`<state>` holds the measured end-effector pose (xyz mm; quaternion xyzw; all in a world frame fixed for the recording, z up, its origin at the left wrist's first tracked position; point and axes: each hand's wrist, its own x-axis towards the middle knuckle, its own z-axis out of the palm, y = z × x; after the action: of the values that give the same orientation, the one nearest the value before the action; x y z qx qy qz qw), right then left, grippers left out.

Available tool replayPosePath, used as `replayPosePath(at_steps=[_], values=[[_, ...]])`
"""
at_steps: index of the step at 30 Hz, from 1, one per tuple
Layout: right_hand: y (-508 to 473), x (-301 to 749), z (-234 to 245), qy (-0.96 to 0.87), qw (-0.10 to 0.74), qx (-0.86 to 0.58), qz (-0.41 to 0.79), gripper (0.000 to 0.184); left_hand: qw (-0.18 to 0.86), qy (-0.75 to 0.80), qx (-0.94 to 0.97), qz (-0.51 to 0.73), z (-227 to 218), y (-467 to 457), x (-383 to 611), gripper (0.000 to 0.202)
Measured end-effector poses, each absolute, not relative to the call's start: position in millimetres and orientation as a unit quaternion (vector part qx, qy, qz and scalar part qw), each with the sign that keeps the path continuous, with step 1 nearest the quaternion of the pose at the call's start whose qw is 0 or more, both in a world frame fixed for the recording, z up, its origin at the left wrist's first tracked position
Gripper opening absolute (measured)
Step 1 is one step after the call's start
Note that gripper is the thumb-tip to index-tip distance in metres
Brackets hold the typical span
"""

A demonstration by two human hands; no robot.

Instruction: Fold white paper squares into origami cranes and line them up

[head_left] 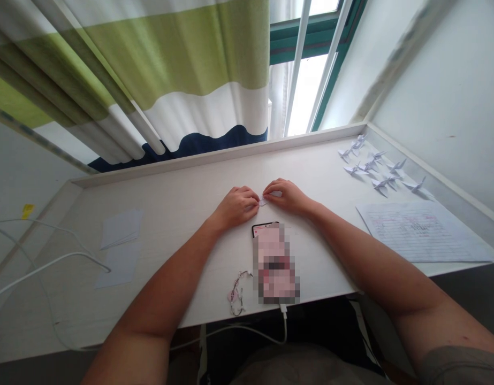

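Observation:
A small folded piece of white paper [263, 202] lies between my hands at the middle of the white desk, mostly hidden by my fingers. My left hand [239, 205] pinches its left side, fingers curled together. From the right, my right hand [285, 194] grips the other side between thumb and fingertips. Just below my hands lies a phone [273, 262] with a blurred-out screen. A beaded strap [238, 294] with a pink charm trails off the phone's left side.
Several white paper cranes [375, 167] stand at the back right. In front of them lies a lined sheet with writing [419, 230]. Blank paper pieces [120, 251] lie on the left, crossed by a white cable [66, 258]. Another cable [284, 315] plugs into the phone. A raised ledge [218, 156] borders the back.

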<state>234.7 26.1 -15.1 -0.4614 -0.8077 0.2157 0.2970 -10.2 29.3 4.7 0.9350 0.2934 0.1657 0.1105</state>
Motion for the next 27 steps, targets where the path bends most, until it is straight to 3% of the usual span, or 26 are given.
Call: replayPosePath(at_steps=[9, 21, 27], values=[[30, 226, -15, -0.771, 0.319, -0.505, 0.221, 0.014, 0.133, 0.251, 0.935, 0.212, -5, 33, -10, 0.029], [31, 234, -20, -0.776, 0.338, -0.466, 0.256, 0.018, 0.075, 0.219, 0.942, 0.243, -11, 32, -10, 0.029], [32, 230, -25, -0.779, 0.334, -0.484, 0.215, 0.017, 0.061, 0.237, 0.937, 0.247, -11, 31, -11, 0.027]])
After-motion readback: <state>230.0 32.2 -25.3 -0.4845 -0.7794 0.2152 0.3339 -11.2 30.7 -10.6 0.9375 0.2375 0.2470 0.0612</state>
